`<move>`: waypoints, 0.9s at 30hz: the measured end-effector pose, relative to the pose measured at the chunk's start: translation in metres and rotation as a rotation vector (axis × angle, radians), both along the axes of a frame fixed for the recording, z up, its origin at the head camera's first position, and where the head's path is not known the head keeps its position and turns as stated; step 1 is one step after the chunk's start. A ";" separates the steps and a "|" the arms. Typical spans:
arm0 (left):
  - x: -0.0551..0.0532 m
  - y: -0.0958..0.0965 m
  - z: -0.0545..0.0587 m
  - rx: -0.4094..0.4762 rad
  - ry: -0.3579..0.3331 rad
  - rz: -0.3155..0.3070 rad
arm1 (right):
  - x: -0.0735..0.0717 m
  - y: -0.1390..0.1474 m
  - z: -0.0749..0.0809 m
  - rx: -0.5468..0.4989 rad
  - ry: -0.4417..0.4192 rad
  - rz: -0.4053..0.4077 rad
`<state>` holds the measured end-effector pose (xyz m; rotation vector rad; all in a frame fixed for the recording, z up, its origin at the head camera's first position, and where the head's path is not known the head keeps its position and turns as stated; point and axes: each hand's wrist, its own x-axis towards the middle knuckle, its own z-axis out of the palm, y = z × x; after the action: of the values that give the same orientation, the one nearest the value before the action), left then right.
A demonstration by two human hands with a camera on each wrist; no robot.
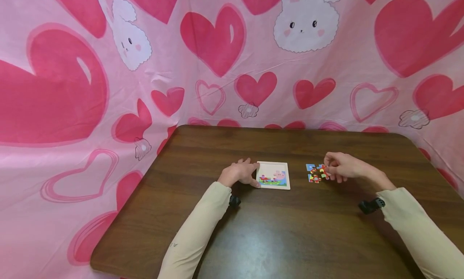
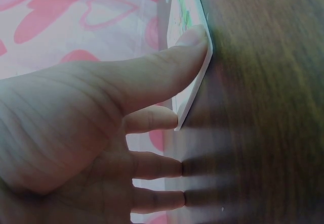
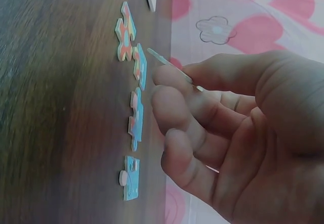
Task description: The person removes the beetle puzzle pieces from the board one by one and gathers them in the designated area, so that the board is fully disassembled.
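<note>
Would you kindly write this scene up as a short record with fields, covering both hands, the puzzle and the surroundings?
Left hand: thumb and index finger touch the puzzle tray; other fingers extended
Right hand: pinches one puzzle piece, raised off the table
Tray state: partly filled along the bottom and right, bare at upper left
Loose pieces: on the table, between tray and right hand
Table finish: dark brown, wood-grained
Sleeves: cream
Backdrop: pink cloth with hearts and rabbits
</note>
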<state>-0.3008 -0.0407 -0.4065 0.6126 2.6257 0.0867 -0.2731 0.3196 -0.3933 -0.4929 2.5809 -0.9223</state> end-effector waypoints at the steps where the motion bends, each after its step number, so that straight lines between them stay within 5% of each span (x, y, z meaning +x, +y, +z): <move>1: 0.000 0.000 0.000 0.000 0.000 0.000 | 0.000 0.001 0.000 0.000 -0.008 0.001; 27: 0.001 0.000 0.001 -0.027 0.025 -0.019 | -0.005 0.010 -0.016 0.047 -0.146 0.037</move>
<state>-0.3002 -0.0403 -0.4056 0.6336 2.6397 0.0374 -0.2779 0.3298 -0.4089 -0.4422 2.4474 -0.8506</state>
